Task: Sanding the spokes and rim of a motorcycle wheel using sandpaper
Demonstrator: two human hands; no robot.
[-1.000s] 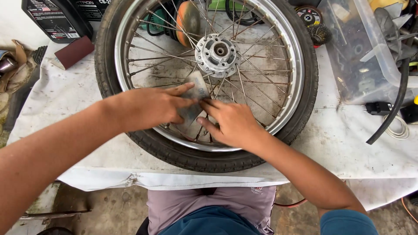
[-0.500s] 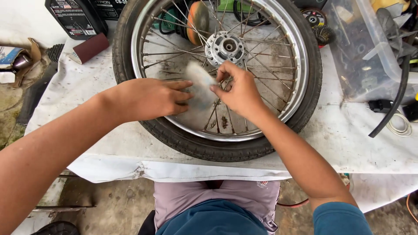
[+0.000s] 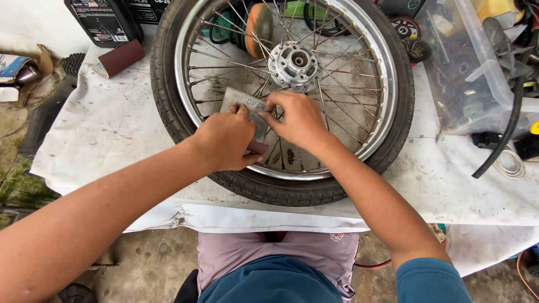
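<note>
1. Spoked motorcycle wheel with black rubber tyre and shiny chrome rim [image 3: 387, 84] lies flat on a stained white cloth-covered table [image 3: 112, 134]; silver metal hub [image 3: 296, 62] sits at its centre, thin wire spokes fan out to the rim.
2. Grey rectangular sheet of sandpaper [image 3: 242, 104], worn and creased, reddish-brown edge showing under the left palm, lies on the spokes just below-left of the hub.
3. Left hand [image 3: 227, 140] palm down over the sheet's lower part, fingers together and curled, pressing/gripping it; thumb tucked under, probably pinching the sheet, partly hidden.
4. Right hand [image 3: 297, 118] beside it, touching the sheet's right edge; thumb and forefinger closed on that edge, other fingers bent over the spokes.
5. Both forearms reach in from the bottom edge, converging over the wheel's near half.
6. Around: dark red sandpaper roll [image 3: 119, 58] at the tyre's left; black plastic oil bottle [image 3: 104, 21] behind it; clear plastic parts bin [image 3: 466, 67] to the right; black cable [image 3: 502, 143] beside the bin.
</note>
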